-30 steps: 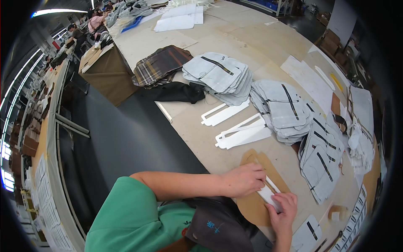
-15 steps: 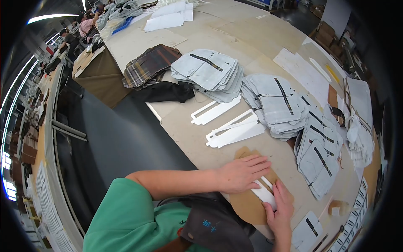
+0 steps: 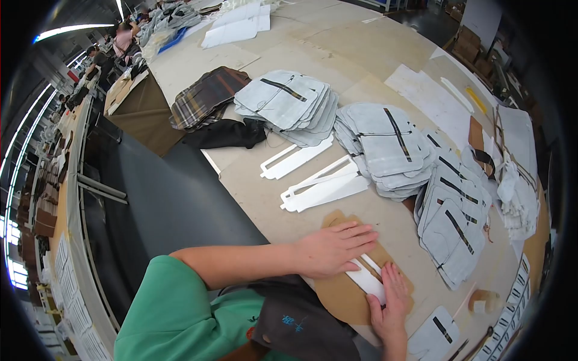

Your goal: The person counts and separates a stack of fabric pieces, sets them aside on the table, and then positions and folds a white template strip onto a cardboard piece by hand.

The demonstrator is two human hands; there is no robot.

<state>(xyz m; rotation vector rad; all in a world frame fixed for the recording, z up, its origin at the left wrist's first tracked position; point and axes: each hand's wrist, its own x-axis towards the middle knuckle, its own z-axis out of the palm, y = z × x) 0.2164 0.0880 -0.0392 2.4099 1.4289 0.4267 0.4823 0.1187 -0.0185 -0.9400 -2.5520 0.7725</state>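
My left hand (image 3: 334, 249) lies flat with its fingers outstretched over the upper end of a white slotted strip (image 3: 365, 283). That strip rests on a rounded brown card-like piece (image 3: 338, 301) at the table's near edge. My right hand (image 3: 391, 304) presses along the strip's lower end, fingers laid flat and thumb apart. Part of the strip is hidden under both hands. Above them lie two more white slotted pieces, a narrow one (image 3: 301, 160) and a wider one (image 3: 334, 194).
Stacks of pale grey fabric panels with dark slits (image 3: 283, 99) (image 3: 391, 144) (image 3: 448, 231) spread across the table (image 3: 337, 60). Plaid fabric (image 3: 208, 96) lies at the left edge. A small tub (image 3: 483, 302) and a single panel (image 3: 433, 337) are at right. People work far left.
The view has shifted slightly, so everything appears a little further left. Both hands keep about the same place on the strip and the brown piece.
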